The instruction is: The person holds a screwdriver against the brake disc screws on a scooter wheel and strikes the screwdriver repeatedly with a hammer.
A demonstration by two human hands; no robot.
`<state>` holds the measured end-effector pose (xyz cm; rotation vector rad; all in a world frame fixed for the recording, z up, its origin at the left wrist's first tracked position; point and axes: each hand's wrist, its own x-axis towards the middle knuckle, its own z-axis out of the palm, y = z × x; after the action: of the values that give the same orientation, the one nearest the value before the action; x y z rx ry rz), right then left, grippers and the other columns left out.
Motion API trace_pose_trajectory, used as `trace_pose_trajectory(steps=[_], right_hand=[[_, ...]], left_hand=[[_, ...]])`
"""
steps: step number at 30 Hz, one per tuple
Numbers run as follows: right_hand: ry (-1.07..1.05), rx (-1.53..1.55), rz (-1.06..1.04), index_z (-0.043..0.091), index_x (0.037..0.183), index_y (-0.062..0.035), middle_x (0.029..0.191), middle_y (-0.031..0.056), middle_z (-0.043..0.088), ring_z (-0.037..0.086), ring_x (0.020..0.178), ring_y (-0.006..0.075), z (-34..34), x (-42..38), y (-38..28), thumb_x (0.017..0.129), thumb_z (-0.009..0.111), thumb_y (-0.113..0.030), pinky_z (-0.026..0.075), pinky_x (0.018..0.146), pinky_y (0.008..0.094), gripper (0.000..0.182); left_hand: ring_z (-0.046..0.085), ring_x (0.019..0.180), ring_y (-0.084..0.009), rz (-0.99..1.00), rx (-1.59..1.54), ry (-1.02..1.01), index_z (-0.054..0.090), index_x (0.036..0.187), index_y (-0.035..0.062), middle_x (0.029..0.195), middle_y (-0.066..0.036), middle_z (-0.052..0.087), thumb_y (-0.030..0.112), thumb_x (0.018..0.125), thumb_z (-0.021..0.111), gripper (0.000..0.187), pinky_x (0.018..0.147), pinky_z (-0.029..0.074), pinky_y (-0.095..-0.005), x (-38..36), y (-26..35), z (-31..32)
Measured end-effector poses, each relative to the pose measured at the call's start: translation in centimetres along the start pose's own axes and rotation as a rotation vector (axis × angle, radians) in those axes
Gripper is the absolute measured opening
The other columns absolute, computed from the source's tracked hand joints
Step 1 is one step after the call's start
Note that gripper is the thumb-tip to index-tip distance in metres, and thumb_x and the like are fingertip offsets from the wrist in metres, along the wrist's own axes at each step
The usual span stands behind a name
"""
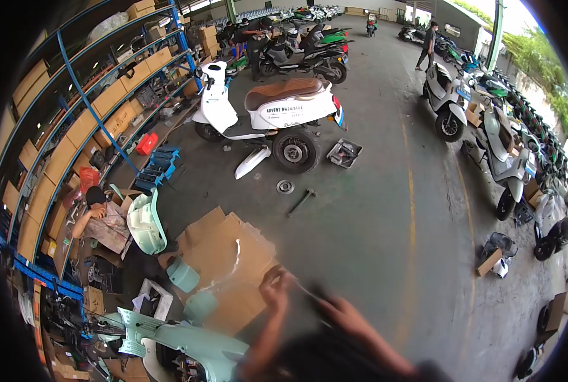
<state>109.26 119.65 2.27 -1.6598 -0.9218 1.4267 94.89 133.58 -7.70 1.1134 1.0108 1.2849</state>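
Concrete workshop floor [373,210] with scooters around. Left hand [275,284] pinches a thin blurred strip [304,291]; right hand [341,315] holds its other end, grip unclear. Seemingly pulling it taut above cardboard [223,254]; steady tension next.

Concrete floor [373,210]: flattened cardboard sheets [223,254]; beyond the cardboard, a metal disc [285,186], long-handled tool [301,202], white panel [252,162], parts tray [344,153]

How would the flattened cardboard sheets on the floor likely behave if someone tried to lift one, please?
The cardboard sheets lie flat and thin, so probably light for their size. Being broad, one would likely sag or bend when lifted by an edge. Pushed, it should slide, not roll.
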Motion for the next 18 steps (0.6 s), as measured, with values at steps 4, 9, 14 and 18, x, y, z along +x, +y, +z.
trace_pose_trajectory(steps=[4,9,14,18], right_hand=[[-0.092,-0.072,0.007,0.065,0.102,0.0028,0.070,0.0008,0.051,0.046,0.065,0.0116,-3.4,11.9,-5.5,0.100,0.049,-0.049,0.040,0.060,0.0305,0.054],[-0.184,-0.071,-0.060,0.065,0.109,0.0042,0.073,0.0051,0.056,0.051,0.070,0.0140,-5.3,25.8,-12.2,0.098,0.048,-0.052,0.044,0.065,0.0325,0.060],[-0.107,-0.098,-0.048,0.064,0.104,0.0049,0.071,0.0076,0.057,0.053,0.069,0.0187,-7.0,39.4,-17.5,0.098,0.049,-0.050,0.045,0.066,0.0389,0.058],[-0.004,-0.203,0.001,0.064,0.105,0.0042,0.075,0.0156,0.062,0.061,0.072,0.0277,-7.9,50.1,-18.2,0.097,0.052,-0.044,0.047,0.070,0.0427,0.050]], left_hand=[[0.060,0.097,-0.0165,0.093,0.116,0.157,0.065,0.112,-0.0043,0.107,-0.009,0.065,0.012,0.086,0.075,0.032,0.081,0.053,-0.0298,11.1,-3.4,1.5],[0.059,0.095,-0.0167,0.028,0.164,0.322,0.066,0.113,-0.0024,0.107,-0.011,0.066,0.022,0.087,0.074,0.036,0.085,0.049,-0.0302,23.3,-0.4,1.2],[0.056,0.084,-0.0145,-0.060,0.337,0.330,0.069,0.108,0.0001,0.102,-0.008,0.067,0.039,0.095,0.061,0.042,0.079,0.047,-0.0304,33.2,0.1,-3.6],[0.060,0.093,-0.0221,0.093,0.649,0.108,0.069,0.103,0.0023,0.105,-0.012,0.067,0.028,0.088,0.068,0.030,0.087,0.047,-0.0370,41.3,-2.2,-5.6]])
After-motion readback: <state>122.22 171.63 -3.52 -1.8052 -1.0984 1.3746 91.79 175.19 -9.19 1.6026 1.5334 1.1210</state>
